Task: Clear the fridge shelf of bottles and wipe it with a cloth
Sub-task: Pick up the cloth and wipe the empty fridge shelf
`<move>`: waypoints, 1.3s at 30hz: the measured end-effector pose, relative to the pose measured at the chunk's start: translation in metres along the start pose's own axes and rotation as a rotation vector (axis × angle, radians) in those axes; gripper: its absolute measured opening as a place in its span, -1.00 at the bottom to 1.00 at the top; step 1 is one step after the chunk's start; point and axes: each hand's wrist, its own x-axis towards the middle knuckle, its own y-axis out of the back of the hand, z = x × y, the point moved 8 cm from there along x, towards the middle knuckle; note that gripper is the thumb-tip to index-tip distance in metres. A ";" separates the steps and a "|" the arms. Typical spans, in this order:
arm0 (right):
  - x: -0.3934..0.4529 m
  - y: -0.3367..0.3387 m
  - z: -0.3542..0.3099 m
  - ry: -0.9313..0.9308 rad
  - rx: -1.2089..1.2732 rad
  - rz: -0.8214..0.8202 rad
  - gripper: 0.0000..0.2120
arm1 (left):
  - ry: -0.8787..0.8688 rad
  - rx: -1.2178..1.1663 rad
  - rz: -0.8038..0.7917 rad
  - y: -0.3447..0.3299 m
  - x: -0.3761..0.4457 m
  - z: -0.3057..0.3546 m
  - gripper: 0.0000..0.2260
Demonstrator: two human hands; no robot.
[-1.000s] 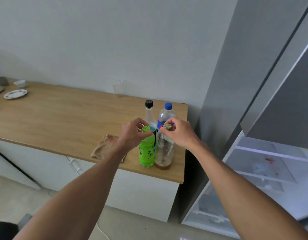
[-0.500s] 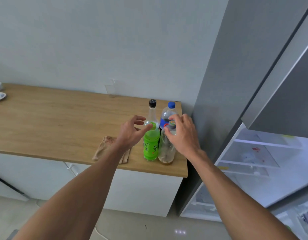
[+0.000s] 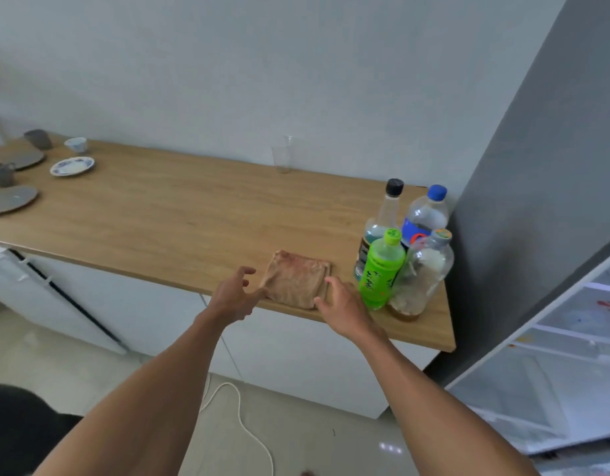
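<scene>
Several bottles stand together at the right end of the wooden counter (image 3: 166, 214): a green bottle (image 3: 379, 271), a clear bottle with brownish liquid (image 3: 422, 278), a blue-capped bottle (image 3: 423, 214) and a black-capped bottle (image 3: 382, 214). A folded brown cloth (image 3: 295, 280) lies flat near the counter's front edge, left of the bottles. My left hand (image 3: 233, 297) hovers open at the cloth's left edge. My right hand (image 3: 343, 305) is open at the cloth's right front corner, fingers spread. Neither hand holds anything.
The open fridge (image 3: 564, 345) with white shelves, one showing a red stain, stands at the right. A clear plastic cup (image 3: 283, 154) stands by the wall. Plates and cups (image 3: 71, 165) sit at the counter's far left. A white cable (image 3: 241, 417) lies on the floor.
Both hands have let go of the bottle caps and moved left and down to the cloth. The view has swung left, showing more counter.
</scene>
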 end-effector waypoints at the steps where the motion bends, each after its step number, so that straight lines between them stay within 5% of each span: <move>1: 0.011 -0.011 0.005 -0.052 -0.026 -0.022 -0.46 | 0.010 0.023 -0.029 -0.002 0.009 -0.005 -0.39; 5: 0.028 -0.018 0.015 -0.148 -0.065 0.028 -0.45 | -0.013 0.042 -0.128 -0.018 0.027 -0.001 -0.43; 12: 0.077 -0.029 -0.007 -0.014 0.084 0.043 -0.57 | -0.027 0.068 -0.208 -0.042 0.095 0.021 -0.67; 19: 0.083 -0.028 0.002 -0.052 0.229 0.080 -0.67 | -0.009 0.082 -0.222 -0.048 0.099 0.017 -0.69; 32: -0.019 -0.013 0.010 0.037 0.539 0.092 -0.70 | -0.127 -0.054 -0.095 -0.044 -0.017 0.008 -0.74; 39: -0.145 0.043 0.064 0.083 0.526 0.109 -0.75 | -0.233 -0.134 -0.142 -0.108 -0.129 0.045 -0.67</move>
